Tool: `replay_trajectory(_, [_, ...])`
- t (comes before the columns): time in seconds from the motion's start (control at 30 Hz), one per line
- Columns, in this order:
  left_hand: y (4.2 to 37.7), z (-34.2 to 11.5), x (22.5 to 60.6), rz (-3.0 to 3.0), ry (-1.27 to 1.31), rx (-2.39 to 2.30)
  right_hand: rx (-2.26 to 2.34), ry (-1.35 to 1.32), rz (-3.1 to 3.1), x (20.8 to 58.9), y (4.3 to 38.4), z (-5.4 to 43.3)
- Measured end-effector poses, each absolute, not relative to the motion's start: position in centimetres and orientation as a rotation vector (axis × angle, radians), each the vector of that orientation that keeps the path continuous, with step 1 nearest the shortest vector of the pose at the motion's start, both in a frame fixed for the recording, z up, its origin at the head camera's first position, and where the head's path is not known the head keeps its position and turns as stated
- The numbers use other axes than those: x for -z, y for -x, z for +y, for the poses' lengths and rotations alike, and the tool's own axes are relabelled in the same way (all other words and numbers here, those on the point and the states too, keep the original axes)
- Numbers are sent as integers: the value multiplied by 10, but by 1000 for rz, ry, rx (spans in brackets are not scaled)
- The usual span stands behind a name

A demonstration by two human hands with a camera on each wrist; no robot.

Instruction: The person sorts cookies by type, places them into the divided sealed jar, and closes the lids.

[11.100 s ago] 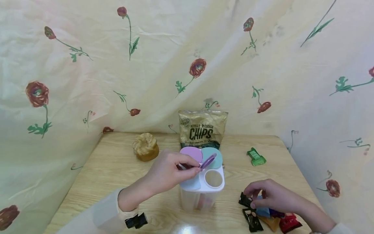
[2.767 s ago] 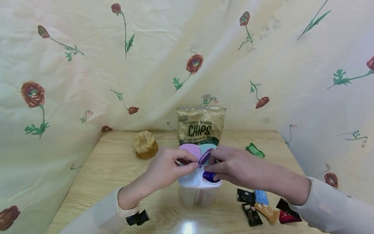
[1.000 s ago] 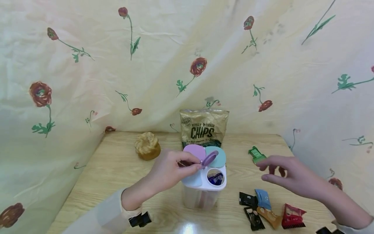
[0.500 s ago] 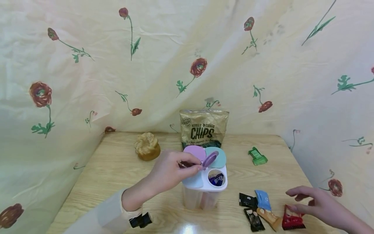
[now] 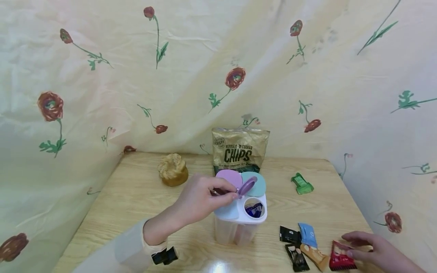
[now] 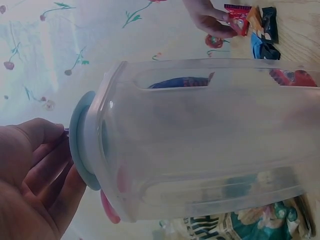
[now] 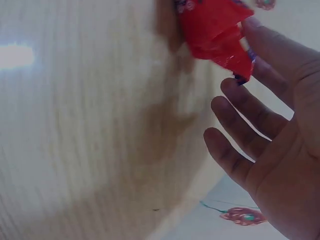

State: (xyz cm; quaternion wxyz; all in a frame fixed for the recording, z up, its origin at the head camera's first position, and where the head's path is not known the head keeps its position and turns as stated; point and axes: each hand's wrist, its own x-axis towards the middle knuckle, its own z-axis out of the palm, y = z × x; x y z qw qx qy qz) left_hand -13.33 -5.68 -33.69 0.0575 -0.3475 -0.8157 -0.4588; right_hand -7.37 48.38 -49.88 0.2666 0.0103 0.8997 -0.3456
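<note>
My left hand [image 5: 205, 193] pinches the raised purple flip lid [image 5: 247, 186] of a clear container [image 5: 235, 231] with a white top. The round opening under that lid is uncovered, and a dark blue wrapped snack [image 5: 254, 209] shows inside. In the left wrist view a blue wrapper [image 6: 182, 82] and a red one [image 6: 295, 78] show through the clear wall. At the table's right side my right hand [image 5: 375, 250] has thumb and index finger on the edge of a red snack packet [image 5: 340, 257], pinching it. The other fingers stand loosely bent in the right wrist view [image 7: 265, 130].
Left of the red packet lie two black packets [image 5: 290, 234], a light blue packet [image 5: 308, 234] and an orange packet [image 5: 314, 256]. A green wrapper [image 5: 302, 184] lies farther back. Behind the container stands a chip bag [image 5: 240, 149], with a bun [image 5: 173, 170] to its left.
A blue snack went from my right hand into the container's opening. My right hand then drew back right and came down onto the red packet. My left hand has kept the lid raised.
</note>
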Motion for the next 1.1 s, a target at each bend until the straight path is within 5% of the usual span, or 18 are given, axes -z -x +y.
replay_trajectory(0.73, [132, -55, 336, -2475, 1063, 1409, 1084, -16, 2190, 501, 79, 483])
replay_trajectory(1.1, [133, -56, 336, -2468, 1067, 1400, 1035, 363, 2453, 447, 95, 464])
